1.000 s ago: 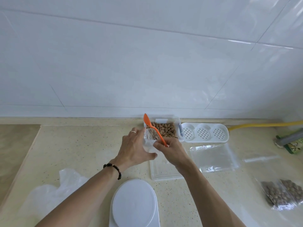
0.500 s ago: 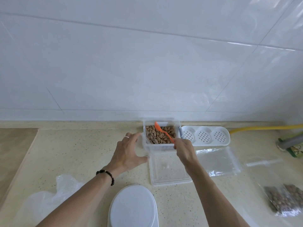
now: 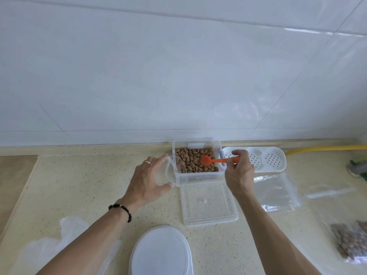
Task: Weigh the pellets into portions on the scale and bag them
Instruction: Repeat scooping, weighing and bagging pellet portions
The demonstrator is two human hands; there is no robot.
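While the right hand [image 3: 239,174] pinches the handle of the orange spoon [image 3: 215,160] between thumb and fingers, the round bowl of the spoon sits on top of the pellets [image 3: 191,158]. The handle runs sideways from the fingers out to the left, over the edge of the clear box [image 3: 198,175]. The brown pellets lie inside this box, which stands at the back of the counter [image 3: 83,187] by the white wall.

The left hand [image 3: 148,182] curls around a small clear cup [image 3: 172,171]. The cup is tilted and touches the left side of the box. The thumb is under the cup and the fingers are bent around its far side. A few pellets seem to be in the cup, but it is hard to tell through the plastic.

Just in front of the box lies its clear lid [image 3: 209,203], flat on the counter. The white scale [image 3: 160,252] is near the bottom edge, between the two arms, and nothing touches it. To the right of the lid lie flat clear bags [image 3: 278,193]. At the far right edge, one bag of pellets [image 3: 351,243] lies on the counter. A white tray with holes [image 3: 274,159] stands behind the right hand.
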